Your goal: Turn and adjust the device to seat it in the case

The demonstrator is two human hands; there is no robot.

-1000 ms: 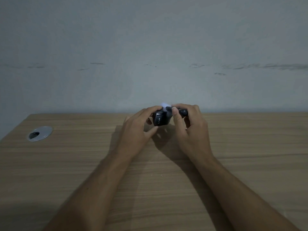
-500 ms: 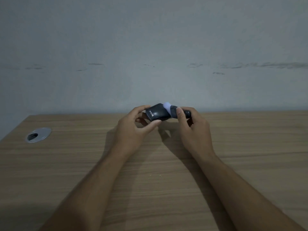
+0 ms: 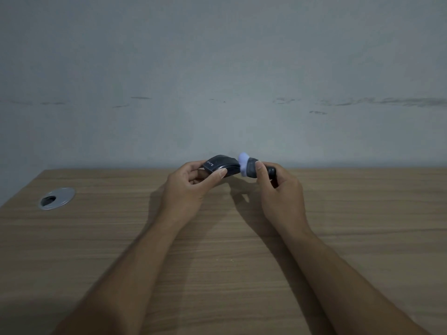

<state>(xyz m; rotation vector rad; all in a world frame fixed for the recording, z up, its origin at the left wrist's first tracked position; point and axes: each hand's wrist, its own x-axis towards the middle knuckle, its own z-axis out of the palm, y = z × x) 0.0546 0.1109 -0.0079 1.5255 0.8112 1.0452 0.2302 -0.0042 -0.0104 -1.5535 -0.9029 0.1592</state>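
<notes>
Above the far middle of the light brown wood-grain bench (image 3: 338,238), both hands are raised with two small things held between them, close to the far edge where the bench meets the plain grey wall (image 3: 217,68). At the left, the left hand (image 3: 191,187) grips a dark, rounded, glossy plastic piece with small white lettering (image 3: 221,165), its thumb pressed along the near side and its fingers curled round the far side, so that the piece lies tilted with its lettered end toward the left. At the right, the right hand (image 3: 280,192) pinches a dark stubby cylinder with a pale lilac tip (image 3: 250,168), the thumb on its near face and the other fingers wrapped round a black end that sticks out to the right. Pale tip and dark piece sit just beside each other; in this dim light it is hard to say whether they touch or are joined. Both things are held clear of the bench surface, and the hands cast soft shadows on the wood beneath them. Well apart at the far left, a round silver metal cable grommet with a dark opening (image 3: 56,198) is set flush into the bench top. Both bare forearms reach in from the near edge.
</notes>
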